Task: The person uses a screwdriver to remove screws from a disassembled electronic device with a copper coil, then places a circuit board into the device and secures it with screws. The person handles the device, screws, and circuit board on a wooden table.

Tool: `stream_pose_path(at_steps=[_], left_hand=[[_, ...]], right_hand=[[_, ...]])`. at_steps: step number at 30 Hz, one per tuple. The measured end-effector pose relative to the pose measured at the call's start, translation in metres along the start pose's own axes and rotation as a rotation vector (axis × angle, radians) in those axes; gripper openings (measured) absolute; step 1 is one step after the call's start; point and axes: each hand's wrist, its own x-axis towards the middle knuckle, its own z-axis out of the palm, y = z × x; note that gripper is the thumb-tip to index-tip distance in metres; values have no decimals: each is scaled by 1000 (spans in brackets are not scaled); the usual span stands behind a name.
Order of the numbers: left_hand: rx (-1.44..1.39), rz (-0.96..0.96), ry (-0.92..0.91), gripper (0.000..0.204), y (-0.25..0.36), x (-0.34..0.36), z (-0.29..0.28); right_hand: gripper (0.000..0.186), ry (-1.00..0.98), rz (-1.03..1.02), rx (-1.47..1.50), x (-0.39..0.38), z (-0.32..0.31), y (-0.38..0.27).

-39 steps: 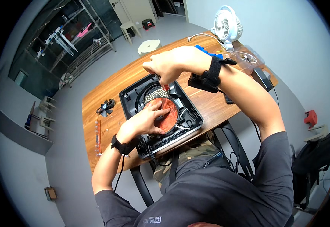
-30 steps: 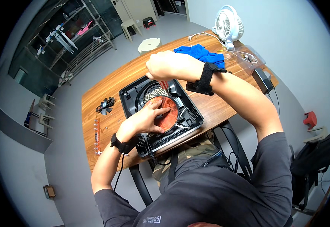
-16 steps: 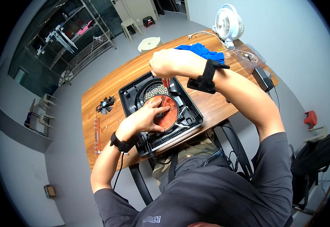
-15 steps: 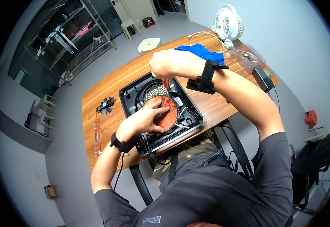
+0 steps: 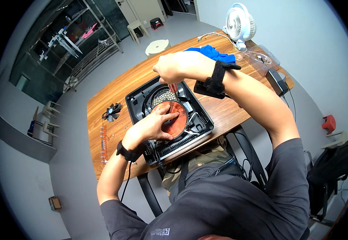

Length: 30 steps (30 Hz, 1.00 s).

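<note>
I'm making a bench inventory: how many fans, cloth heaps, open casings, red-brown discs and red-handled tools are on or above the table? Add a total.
Fans: 2 (white fan, small black fan)
Cloth heaps: 1 (blue cloth)
Casings: 1 (open black casing)
Discs: 1 (under left hand; red-brown disc)
Tools: 1 (red-handled tool, in right hand)
Total: 6

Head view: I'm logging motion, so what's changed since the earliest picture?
The right hand has turned, its wrist shifting slightly left, baring more of the blue cloth and of the red-handled tool in its grip. Nothing was visibly let go. The left hand stays spread on the reddish disc, and the black casing stays put.
</note>
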Motion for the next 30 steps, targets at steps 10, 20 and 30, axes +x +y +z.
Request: stream_pose_path(at_steps=[10, 20, 30], left_hand=[[-2, 0, -5, 95, 3, 0, -3], [3, -2, -15, 94, 1, 0, -1], [10, -14, -18, 96, 3, -2, -1]], right_hand=[[34, -120, -3, -6, -4, 0, 8], [35, -79, 36, 13, -23, -17, -7], [36, 124, -34, 14, -35, -26, 9]])
